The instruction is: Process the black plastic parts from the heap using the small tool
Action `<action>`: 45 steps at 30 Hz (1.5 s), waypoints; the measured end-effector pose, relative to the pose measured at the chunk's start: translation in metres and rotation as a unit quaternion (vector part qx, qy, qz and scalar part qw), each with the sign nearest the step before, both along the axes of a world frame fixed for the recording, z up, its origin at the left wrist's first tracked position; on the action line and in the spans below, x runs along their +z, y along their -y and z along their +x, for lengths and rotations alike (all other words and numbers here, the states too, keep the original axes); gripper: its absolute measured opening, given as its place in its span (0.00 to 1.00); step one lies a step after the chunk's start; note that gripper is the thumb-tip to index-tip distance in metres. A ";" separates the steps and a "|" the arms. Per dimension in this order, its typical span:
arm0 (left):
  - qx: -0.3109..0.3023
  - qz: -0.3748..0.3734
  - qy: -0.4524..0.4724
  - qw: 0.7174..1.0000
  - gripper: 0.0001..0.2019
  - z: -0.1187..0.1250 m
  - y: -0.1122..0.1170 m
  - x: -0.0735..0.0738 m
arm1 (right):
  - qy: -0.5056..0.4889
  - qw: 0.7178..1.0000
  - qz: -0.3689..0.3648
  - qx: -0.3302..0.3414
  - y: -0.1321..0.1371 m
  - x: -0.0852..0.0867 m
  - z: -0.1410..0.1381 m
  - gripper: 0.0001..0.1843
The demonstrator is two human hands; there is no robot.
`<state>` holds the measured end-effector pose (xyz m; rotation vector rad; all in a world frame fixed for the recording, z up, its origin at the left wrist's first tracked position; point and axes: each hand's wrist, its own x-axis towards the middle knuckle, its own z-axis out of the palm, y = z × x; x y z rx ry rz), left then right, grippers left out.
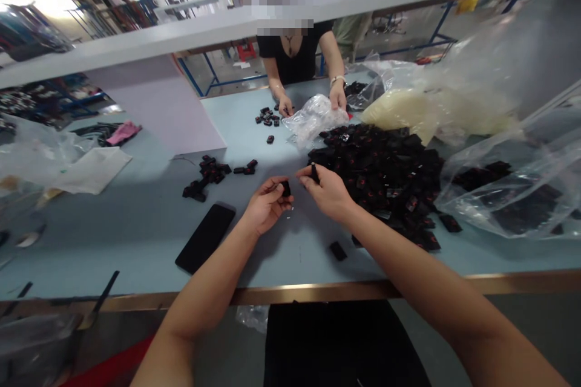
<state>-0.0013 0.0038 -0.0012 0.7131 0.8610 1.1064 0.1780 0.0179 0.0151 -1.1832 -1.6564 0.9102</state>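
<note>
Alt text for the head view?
A person's left hand holds a small black piece and the right hand a slim dark item above a pale blue table. A heap of black pieces lies to the right; opposite, a co-worker handles clear plastic.

Black piece (285, 188) in left hand (267, 205)

Just one phone (206, 239) and one pen-like stick (314, 173). Four hands in all: two of the wearer's (265, 208), two of a co-worker's (338, 97). One big heap (385, 181) of black pieces, way too jumbled to count, plus three smaller bunches (216, 173). One red stool (246, 51).
</note>
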 end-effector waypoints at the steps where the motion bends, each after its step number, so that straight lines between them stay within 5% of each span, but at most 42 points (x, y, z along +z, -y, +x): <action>1: 0.004 -0.001 -0.001 1.000 0.15 0.000 0.000 -0.001 | -0.031 0.999 -0.014 -0.016 -0.001 -0.003 -0.003 0.10; 4: 0.012 -0.001 -0.005 1.000 0.14 0.000 0.000 -0.001 | -0.116 0.988 -0.076 -0.074 0.001 -0.021 -0.010 0.10; 8: 0.001 -0.002 -0.015 1.000 0.14 0.003 0.003 -0.001 | -0.133 0.983 -0.118 -0.047 0.008 -0.040 -0.009 0.10; 27: -0.039 0.040 -0.013 0.998 0.14 0.006 0.005 -0.008 | -0.268 0.941 -0.204 0.020 0.013 -0.020 -0.003 0.17; 45: -0.035 0.042 -0.008 0.999 0.13 0.007 0.005 -0.008 | -0.165 0.981 -0.098 0.043 0.007 -0.030 0.001 0.11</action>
